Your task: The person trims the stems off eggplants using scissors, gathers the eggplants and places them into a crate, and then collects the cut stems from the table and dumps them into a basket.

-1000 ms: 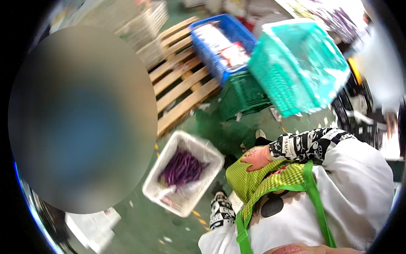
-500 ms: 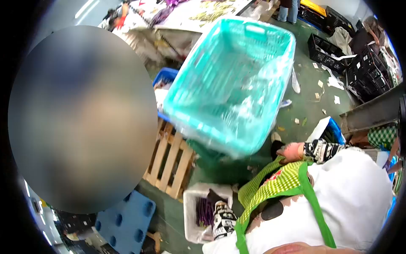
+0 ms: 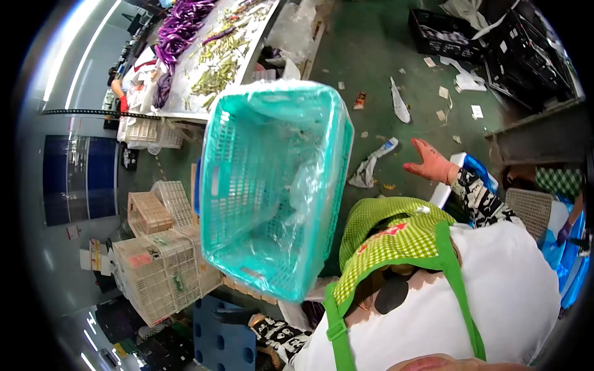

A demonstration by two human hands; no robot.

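A teal plastic crate [image 3: 216,167] lined with clear plastic film [image 3: 306,185] fills the middle of the head view, its open top facing me. My right hand [image 3: 432,164], in a pinkish-orange glove, is held out to the right of the crate with fingers spread and nothing in them. My left hand [image 3: 234,316], in a dark glove, reaches out below the crate, over a blue board with round holes [image 3: 207,337]. Its fingers look stretched out, though they blend into the dark background. Neither hand touches the crate. A green checked apron [image 3: 396,216] covers my front.
Purple eggplants [image 3: 179,28] and green trimmings [image 3: 223,71] lie on a table at the upper left. Bound pale crates [image 3: 164,266] stand at the left. Black crates [image 3: 526,59] are at the upper right. Scraps and plastic [image 3: 369,167] litter the green floor.
My view has turned, and a blurred shape at left has gone. My right hand has moved off the apron and spread open. My left hand has come away from the white tub, toward the blue board.
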